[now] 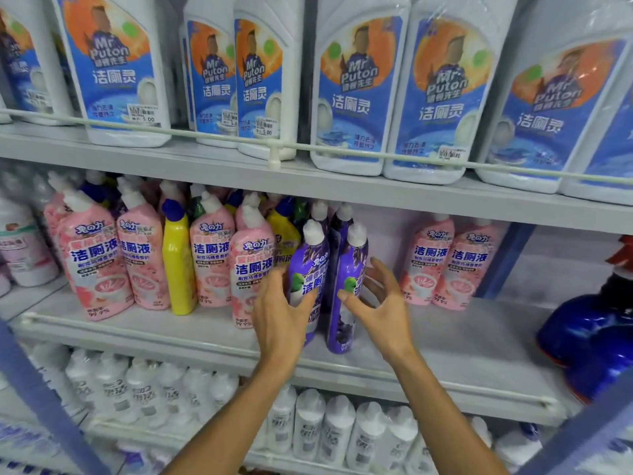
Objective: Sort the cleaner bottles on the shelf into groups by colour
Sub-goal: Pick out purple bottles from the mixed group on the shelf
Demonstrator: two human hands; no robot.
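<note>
On the middle shelf [445, 341] stand angled-neck cleaner bottles. Two purple bottles are at the centre front. My left hand [279, 313] wraps the left purple bottle [308, 265] from its left side. My right hand [376, 303] has its thumb on the right purple bottle [346, 303], with the fingers spread open to that bottle's right. Left of them several pink bottles [96, 265] stand mixed with a yellow bottle [178, 269], and more yellow, blue-capped and green-capped bottles show behind. Two pink bottles [448, 265] stand apart on the right.
The upper shelf holds big white bottles with blue labels [352, 97] behind a guard rail. The lower shelf holds small white bottles [329, 430]. A dark blue bottle [596, 334] with a red top sits at the right edge. Bare shelf lies between the purple and right-hand pink bottles.
</note>
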